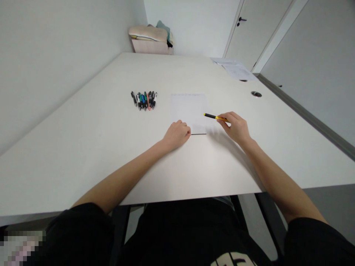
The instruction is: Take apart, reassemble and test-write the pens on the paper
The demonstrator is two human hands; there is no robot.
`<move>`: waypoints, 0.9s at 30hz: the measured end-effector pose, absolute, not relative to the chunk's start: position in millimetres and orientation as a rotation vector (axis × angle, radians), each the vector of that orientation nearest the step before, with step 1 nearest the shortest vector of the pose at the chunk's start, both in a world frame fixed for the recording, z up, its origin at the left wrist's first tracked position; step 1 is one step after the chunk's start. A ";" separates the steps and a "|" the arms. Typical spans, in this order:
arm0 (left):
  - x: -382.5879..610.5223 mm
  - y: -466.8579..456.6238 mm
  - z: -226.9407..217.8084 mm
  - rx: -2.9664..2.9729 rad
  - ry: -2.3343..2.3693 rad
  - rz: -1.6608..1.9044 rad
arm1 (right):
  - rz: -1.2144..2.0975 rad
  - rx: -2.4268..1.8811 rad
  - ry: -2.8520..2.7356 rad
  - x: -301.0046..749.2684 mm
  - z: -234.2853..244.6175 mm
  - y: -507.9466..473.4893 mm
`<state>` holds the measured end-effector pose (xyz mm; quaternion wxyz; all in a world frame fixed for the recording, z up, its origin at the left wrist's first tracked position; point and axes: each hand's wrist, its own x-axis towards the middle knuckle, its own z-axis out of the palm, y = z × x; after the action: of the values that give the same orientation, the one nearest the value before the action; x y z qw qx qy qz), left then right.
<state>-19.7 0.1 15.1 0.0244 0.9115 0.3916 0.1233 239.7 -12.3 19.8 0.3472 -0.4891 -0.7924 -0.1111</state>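
Observation:
My right hand (235,127) pinches a yellow-and-black pen (210,116) and holds it above the right side of a white sheet of paper (188,107). The pen lies nearly level, its black part with a yellow end pointing left. On the lower left corner of the paper rests my left hand (177,133), fingers curled. A thin dark strip (198,134) runs from beside its fingers along the paper's near edge; I cannot tell whether the hand grips it. Several pens (144,100) in black, white, green, blue and pink lie side by side, left of the paper.
Loose printed sheets (237,69) lie at the far right of the white table (83,147). A round cable hole (256,94) sits near the right edge. Behind the far end, folded cloths (148,33) rest on a box. A wall borders the left side.

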 end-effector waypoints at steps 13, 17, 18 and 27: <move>-56.5 12.6 32.9 2.513 1.428 0.805 | -0.300 -1.268 -2.055 238.3 22.3 -13.7; -62.2 16.0 31.7 2.502 1.443 0.869 | -0.265 -1.259 -2.054 237.2 21.0 -13.7; -62.3 15.9 31.6 2.508 1.441 0.867 | -0.258 -1.254 -2.055 236.5 21.2 -14.1; -58.1 12.8 34.4 2.537 1.393 0.809 | -0.282 -1.223 -2.075 230.8 23.9 -17.4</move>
<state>-58.1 12.8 34.4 0.0680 0.8423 0.4625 0.2685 230.8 -17.4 23.9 0.3508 -0.4724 -0.8012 -0.1091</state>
